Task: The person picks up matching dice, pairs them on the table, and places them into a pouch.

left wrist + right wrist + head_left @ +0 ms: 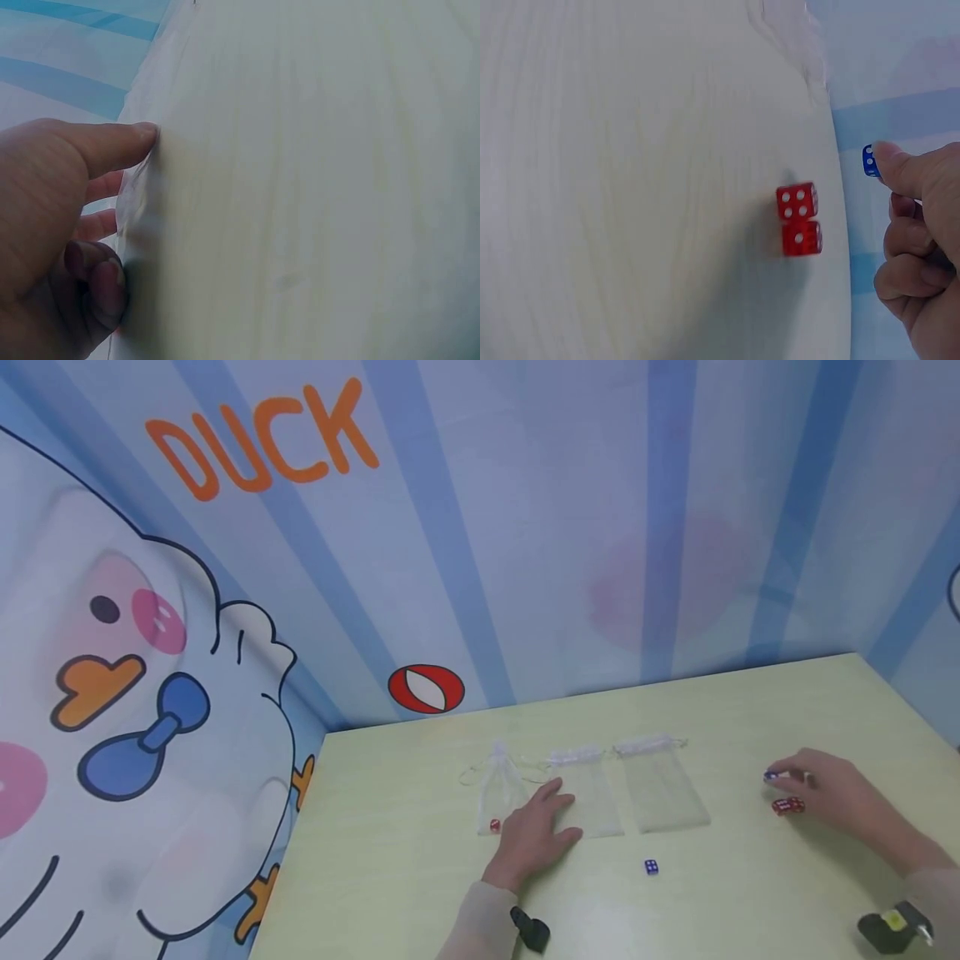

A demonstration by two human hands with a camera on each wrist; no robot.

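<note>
My right hand (832, 789) pinches a blue die (869, 160) between thumb and finger at the table's right side, its other fingers curled in. Just below that hand, two red dice (798, 201) sit side by side on the table. My left hand (528, 835) rests with fingers extended across the left sheer drawstring bag (491, 789) and the edge of the middle bag (596, 802). A red die (495, 825) shows at the bottom of the left bag. Another blue die (651, 867) lies on the table in front of the bags.
A third sheer bag (667, 789) lies flat to the right of the middle one. The pale wooden table (390, 860) ends at a blue striped backdrop (555, 527) with a cartoon duck. A dark wrist device (531, 931) hangs at the left sleeve.
</note>
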